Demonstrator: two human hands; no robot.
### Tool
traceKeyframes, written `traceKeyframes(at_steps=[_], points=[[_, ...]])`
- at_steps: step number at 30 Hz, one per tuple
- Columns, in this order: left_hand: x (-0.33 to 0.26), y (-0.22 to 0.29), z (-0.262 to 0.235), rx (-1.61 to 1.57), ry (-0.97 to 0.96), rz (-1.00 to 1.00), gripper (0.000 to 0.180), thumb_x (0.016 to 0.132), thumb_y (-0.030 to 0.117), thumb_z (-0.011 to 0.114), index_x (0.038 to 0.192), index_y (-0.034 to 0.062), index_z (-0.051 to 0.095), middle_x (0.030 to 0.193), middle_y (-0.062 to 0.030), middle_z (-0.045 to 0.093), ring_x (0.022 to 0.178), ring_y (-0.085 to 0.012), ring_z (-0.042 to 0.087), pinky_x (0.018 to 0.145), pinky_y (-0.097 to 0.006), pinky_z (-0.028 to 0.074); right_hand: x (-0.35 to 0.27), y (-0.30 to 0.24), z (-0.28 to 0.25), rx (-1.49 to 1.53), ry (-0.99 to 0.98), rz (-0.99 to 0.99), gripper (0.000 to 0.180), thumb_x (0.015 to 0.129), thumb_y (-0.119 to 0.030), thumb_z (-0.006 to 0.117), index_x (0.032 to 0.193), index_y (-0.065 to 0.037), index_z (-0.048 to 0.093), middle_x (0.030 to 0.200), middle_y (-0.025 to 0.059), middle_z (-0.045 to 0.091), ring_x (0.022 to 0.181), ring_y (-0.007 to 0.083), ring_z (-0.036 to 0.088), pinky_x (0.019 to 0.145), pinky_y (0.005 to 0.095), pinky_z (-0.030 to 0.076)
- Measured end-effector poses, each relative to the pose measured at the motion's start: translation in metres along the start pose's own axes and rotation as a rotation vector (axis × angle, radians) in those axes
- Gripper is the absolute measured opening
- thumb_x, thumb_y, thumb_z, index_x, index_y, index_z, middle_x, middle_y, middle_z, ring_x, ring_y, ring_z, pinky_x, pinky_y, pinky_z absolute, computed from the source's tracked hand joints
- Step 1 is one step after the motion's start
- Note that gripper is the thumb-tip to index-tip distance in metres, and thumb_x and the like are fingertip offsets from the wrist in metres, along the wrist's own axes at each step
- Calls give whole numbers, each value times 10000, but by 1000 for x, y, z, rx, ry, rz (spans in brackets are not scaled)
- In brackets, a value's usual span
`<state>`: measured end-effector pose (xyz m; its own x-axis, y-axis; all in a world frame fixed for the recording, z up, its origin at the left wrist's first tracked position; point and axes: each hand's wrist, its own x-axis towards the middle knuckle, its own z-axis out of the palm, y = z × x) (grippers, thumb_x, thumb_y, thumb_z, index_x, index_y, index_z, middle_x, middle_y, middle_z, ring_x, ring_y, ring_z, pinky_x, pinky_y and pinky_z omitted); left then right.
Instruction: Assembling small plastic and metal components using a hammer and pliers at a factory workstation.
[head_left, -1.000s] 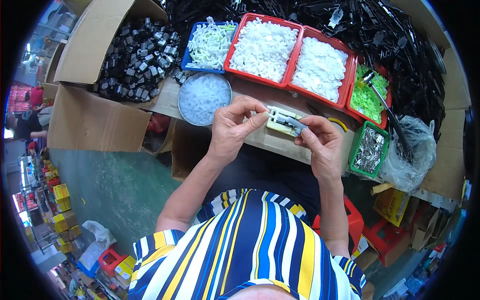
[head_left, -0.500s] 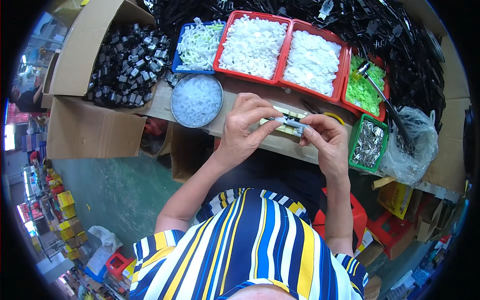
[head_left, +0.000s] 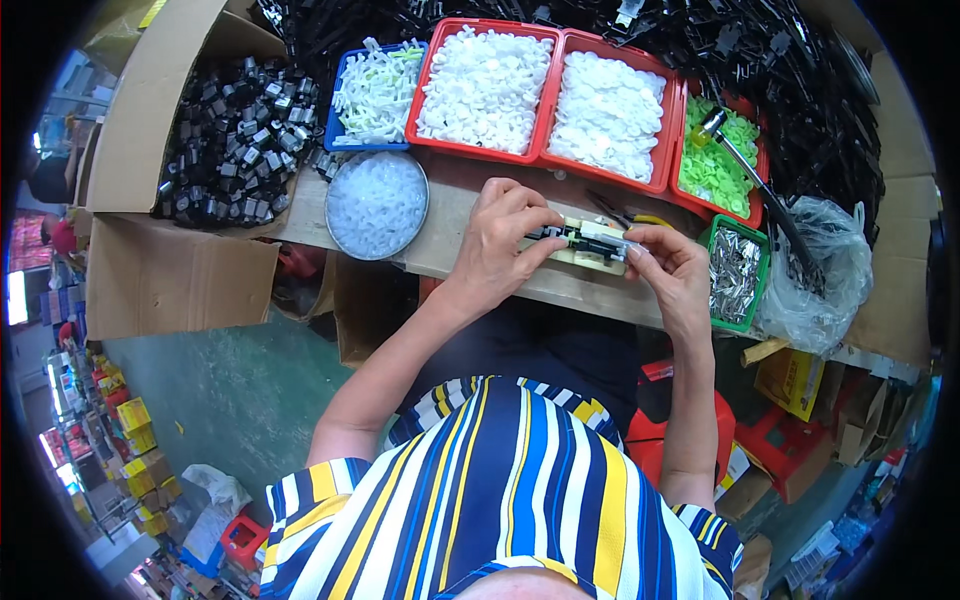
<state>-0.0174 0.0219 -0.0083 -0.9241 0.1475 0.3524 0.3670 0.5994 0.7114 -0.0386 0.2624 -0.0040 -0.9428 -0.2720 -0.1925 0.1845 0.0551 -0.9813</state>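
A cream-coloured block (head_left: 588,264) lies at the table's front edge between my hands, with a slim black part (head_left: 590,241) along its top. My left hand (head_left: 502,245) has thumb and fingers closed on the left end of that black part. In my right hand (head_left: 675,272), thumb and fingertips pinch a small pale grey piece (head_left: 624,250) by the right end of the block. The fingers hide part of both pieces.
Behind my hands stand red trays of white parts (head_left: 485,90) and white discs (head_left: 610,115), and a tray of green pieces (head_left: 715,165). Yellow-handled pliers (head_left: 650,220) lie beyond the block. A hammer (head_left: 740,155) leans over the green pieces; a green tray (head_left: 735,275) holds metal parts.
The pale grey piece spanned the block between both hands before. My right hand has moved right with it, uncovering the black part. My left hand remains at the block's left end.
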Motion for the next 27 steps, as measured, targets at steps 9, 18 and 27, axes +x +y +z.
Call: traceKeyframes(at_steps=[9,18,27], points=[[-2,-4,7,45,-14,46,182,729,61,777,891,18,705,922,-101,625,974,-274,534,831,-373,464,8,2,5,-65,-46,72,155,894,-43,674,1026,38,676,807,14,657,677,52,594,608,189,471],[2,4,10,58,-18,48,197,725,65,778,903,17,709,935,-95,624,978,-271,530,832,-379,461,8,6,1,-448,3,-79,162,824,-20,710,978,10,667,622,-45,459,558,37,402,510,241,319],[9,10,14,67,-36,78,206,727,82,787,911,24,714,939,-89,627,992,-271,525,844,-379,456,6,5,3,-410,13,-143,190,808,-48,735,977,3,663,569,3,450,514,86,417,493,292,337]])
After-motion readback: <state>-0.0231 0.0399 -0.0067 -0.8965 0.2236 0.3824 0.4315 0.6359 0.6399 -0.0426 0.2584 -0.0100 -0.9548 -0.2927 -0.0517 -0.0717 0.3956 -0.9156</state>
